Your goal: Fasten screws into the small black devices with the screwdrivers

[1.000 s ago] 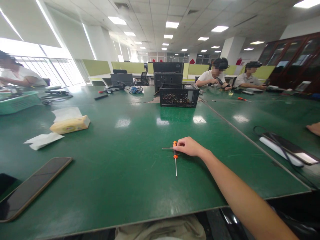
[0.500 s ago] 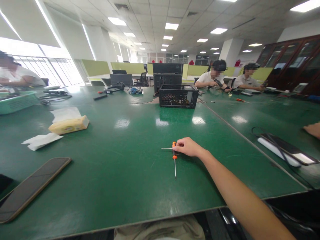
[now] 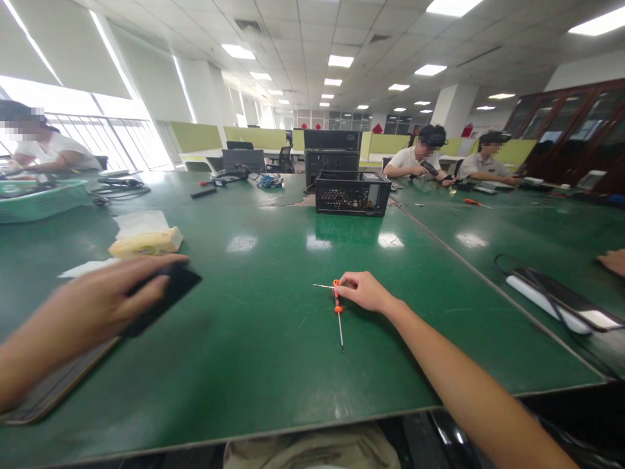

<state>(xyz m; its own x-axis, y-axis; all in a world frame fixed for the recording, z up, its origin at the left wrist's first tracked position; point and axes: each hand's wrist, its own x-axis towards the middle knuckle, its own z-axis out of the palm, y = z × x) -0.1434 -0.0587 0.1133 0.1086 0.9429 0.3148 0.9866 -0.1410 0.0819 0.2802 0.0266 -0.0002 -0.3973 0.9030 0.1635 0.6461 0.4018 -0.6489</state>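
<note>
My left hand [image 3: 112,293], blurred by motion, is closed around a dark flat rectangular object [image 3: 168,293], its kind unclear. Beneath that hand a phone [image 3: 63,384] lies on the green table, partly covered. My right hand [image 3: 364,290] is closed, with fingertips at the orange-and-black handle of a screwdriver [image 3: 337,301] whose shaft points toward me. A second thin metal shaft [image 3: 322,285] sticks out leftward by the fingertips; where it joins is hidden. Ahead stands a black open metal case [image 3: 351,195].
A tissue pack [image 3: 146,243] sits on the left, near a green basket [image 3: 43,202]. Cables [image 3: 120,190] lie behind them. To the right are a dark device on a white block [image 3: 551,303] and another screwdriver [image 3: 476,203]. Several people sit around; another person's hand [image 3: 612,260] shows at right.
My left hand has come into view from the left, holding the dark flat object above the phone. The right hand stays at the screwdriver, which is slightly more tilted. The view has shifted slightly.
</note>
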